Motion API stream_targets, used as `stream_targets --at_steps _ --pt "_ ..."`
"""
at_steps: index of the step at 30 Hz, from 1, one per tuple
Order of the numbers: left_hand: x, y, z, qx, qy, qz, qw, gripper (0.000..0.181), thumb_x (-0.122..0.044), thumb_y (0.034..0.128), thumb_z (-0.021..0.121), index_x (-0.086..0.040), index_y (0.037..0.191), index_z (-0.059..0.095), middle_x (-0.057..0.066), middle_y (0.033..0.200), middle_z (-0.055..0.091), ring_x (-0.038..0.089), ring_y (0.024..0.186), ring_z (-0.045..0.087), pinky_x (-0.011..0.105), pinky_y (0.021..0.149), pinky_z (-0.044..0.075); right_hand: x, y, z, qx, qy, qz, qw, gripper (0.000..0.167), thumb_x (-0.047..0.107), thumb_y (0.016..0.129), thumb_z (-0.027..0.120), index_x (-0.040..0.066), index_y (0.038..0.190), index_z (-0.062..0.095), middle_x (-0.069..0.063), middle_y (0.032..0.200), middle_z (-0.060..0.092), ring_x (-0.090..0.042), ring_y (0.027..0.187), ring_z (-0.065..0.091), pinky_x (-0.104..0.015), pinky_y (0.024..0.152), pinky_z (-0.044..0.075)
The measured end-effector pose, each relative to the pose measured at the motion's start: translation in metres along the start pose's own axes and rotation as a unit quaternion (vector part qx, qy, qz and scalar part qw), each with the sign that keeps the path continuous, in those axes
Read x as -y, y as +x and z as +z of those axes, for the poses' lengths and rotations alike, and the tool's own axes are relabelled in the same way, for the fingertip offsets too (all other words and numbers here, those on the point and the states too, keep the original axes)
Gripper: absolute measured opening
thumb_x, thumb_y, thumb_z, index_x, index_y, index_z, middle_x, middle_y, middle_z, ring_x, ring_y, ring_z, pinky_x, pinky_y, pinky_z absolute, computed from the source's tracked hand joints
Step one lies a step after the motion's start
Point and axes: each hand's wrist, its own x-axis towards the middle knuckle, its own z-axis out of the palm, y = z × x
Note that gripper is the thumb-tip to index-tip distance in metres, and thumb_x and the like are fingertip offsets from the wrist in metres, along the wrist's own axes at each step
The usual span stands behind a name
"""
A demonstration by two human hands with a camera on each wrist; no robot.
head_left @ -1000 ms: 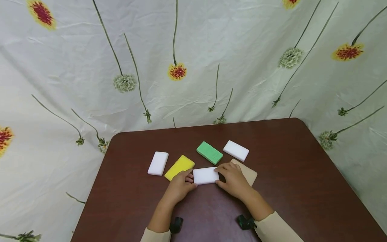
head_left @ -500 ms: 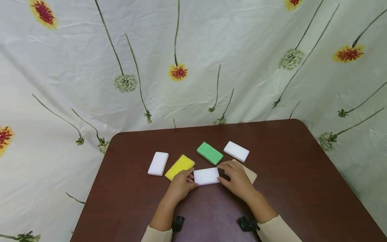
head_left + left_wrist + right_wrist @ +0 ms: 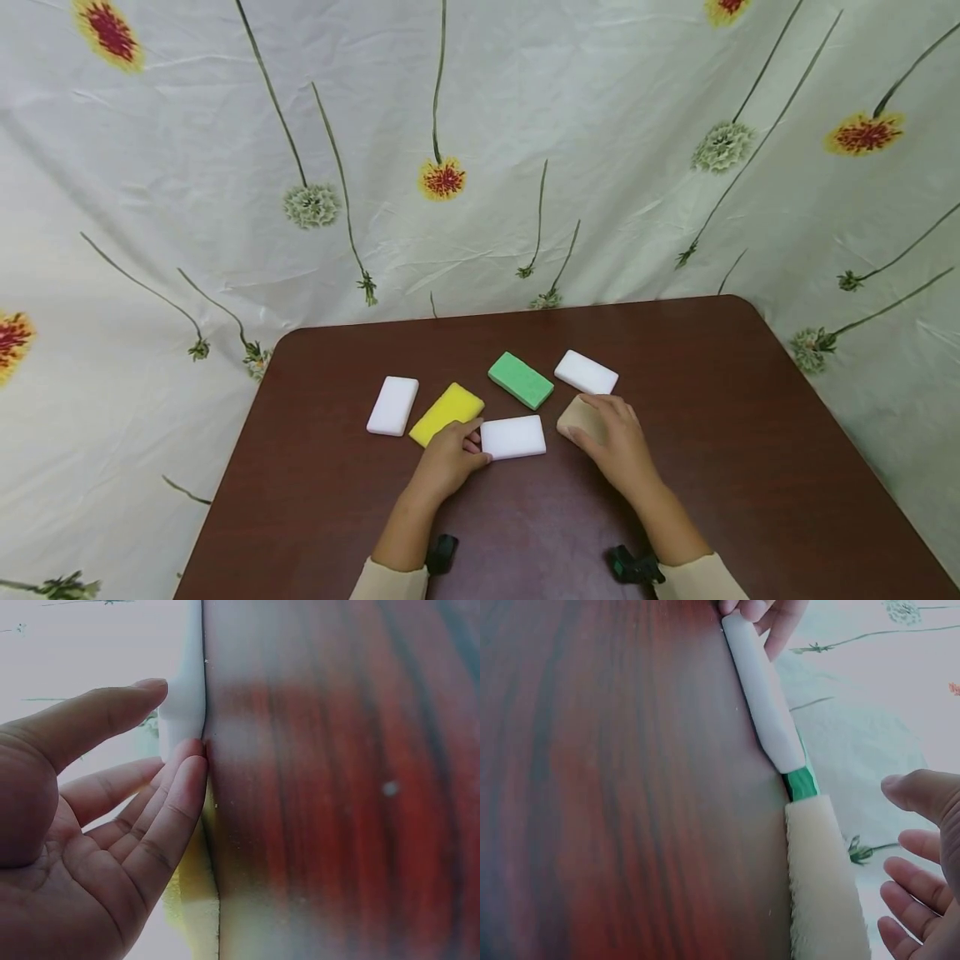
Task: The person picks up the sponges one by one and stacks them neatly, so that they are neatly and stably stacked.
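Observation:
In the head view my left hand [image 3: 444, 458] holds the left end of a middle white block [image 3: 513, 437] between thumb and index finger. Its thumb and fingers lie by the white block's end [image 3: 184, 682] in the left wrist view. Over the beige sponge [image 3: 581, 420] is my right hand [image 3: 618, 446], thumb and fingers spread, hiding the sponge's right part. The right wrist view shows a gap between that hand [image 3: 926, 862] and the beige sponge [image 3: 825, 877].
A yellow sponge [image 3: 447, 413] lies behind the left hand, with a white block [image 3: 392, 406] left of it. Farther back are a green sponge [image 3: 521, 380] and another white block [image 3: 587, 372]. A flowered cloth [image 3: 480, 242] hangs behind the brown table [image 3: 315, 500].
My right hand has let go of the middle white block's right end and moved right, over the beige sponge. The left hand stays at the block's left end.

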Motion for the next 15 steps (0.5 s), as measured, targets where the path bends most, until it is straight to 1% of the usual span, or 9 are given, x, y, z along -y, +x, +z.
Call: stream_targets --at_steps 3,9,15 --pt "-0.001 -0.001 0.000 0.001 0.000 -0.001 1.0000 0.060 -0.008 0.0805 0.083 0.002 0.135 0.062 0.008 0.097 0.063 0.012 0.082 0.063 0.021 0.070 0.051 -0.004 -0.003 -0.003 -0.004 0.000 0.008 1.0000 0.053 0.020 0.083 0.084 0.007 0.131 0.065 -0.016 0.129 0.062 -0.036 0.119 0.055 -0.052 0.093 0.047" --pt "-0.001 -0.001 0.000 0.001 0.001 -0.002 1.0000 0.060 -0.008 0.0808 0.083 0.003 0.135 0.061 0.008 0.098 0.062 0.012 0.083 0.063 0.021 0.070 0.051 -0.011 -0.008 -0.007 -0.012 0.002 0.017 0.9998 0.057 0.020 0.082 0.084 0.005 0.132 0.064 -0.019 0.129 0.061 -0.038 0.120 0.054 -0.055 0.097 0.044" --pt "-0.001 -0.001 0.000 0.003 0.001 -0.002 1.0000 0.060 -0.009 0.0813 0.083 0.003 0.136 0.061 0.008 0.098 0.062 0.012 0.084 0.063 0.022 0.071 0.051 -0.016 -0.014 -0.010 -0.004 -0.004 0.042 0.9991 0.062 0.022 0.082 0.084 0.005 0.137 0.060 -0.020 0.133 0.057 -0.040 0.125 0.050 -0.060 0.102 0.037"
